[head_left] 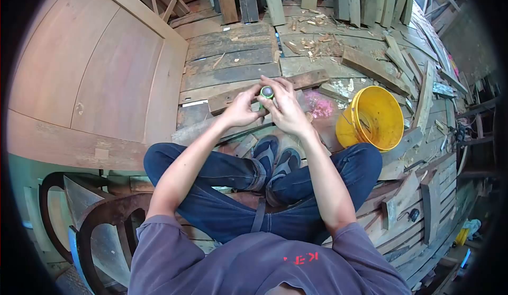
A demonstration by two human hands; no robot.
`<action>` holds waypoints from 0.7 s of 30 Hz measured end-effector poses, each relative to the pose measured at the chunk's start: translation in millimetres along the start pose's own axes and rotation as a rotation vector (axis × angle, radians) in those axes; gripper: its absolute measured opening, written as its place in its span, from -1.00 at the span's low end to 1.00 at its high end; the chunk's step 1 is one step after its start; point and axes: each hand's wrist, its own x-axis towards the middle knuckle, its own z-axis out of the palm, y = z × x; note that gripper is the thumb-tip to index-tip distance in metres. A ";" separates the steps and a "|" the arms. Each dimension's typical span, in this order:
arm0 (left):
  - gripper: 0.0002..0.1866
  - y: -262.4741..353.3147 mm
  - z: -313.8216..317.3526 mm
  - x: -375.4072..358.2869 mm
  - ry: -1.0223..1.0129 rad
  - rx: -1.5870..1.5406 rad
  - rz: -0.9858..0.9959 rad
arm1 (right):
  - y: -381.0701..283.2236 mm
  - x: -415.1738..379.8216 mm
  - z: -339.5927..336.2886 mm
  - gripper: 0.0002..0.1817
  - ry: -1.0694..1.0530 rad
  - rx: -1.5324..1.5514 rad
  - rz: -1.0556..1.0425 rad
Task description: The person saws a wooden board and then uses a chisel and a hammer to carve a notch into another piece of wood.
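Person point(264, 258) with left hand point(245, 107) and right hand point(288, 107) curled partly closed around a small green container point(266, 92), grey top facing up. It sits between them, above a wooden floor point(230, 75), left of a yellow bucket point(346, 131). Even pressure from both sides should keep it steady.

- The plank floor point(227, 76) is littered with wood chips point(317, 47) — pale, broken.
- A yellow bucket point(346, 132) is set on it.
- Loose boards point(375, 71) are strewn nearby.
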 end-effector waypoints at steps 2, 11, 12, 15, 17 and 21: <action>-0.41 -14.0 12.7 -5.7 0.014 -0.001 -0.065 | 10.1 -8.5 15.6 -0.44 -0.013 0.024 0.019; -0.65 -33.3 25.9 2.1 0.022 0.053 -0.159 | -33.2 -12.9 -132.4 -0.56 -0.696 -0.170 0.476; -0.65 -37.1 25.0 3.0 0.035 0.055 -0.145 | -44.5 -23.7 -161.1 -0.55 -0.559 -0.019 0.347; -0.62 -45.1 28.5 -0.1 0.060 0.076 -0.169 | -74.3 -56.0 -194.5 -0.54 -0.061 0.553 -0.314; -0.75 -46.3 28.3 -1.4 0.036 0.007 -0.229 | -88.9 -97.0 -217.1 -0.49 -0.034 0.872 -0.519; -0.63 -62.9 30.9 -5.8 0.055 0.101 -0.228 | -130.6 -108.2 -219.0 -0.51 0.168 0.710 -0.825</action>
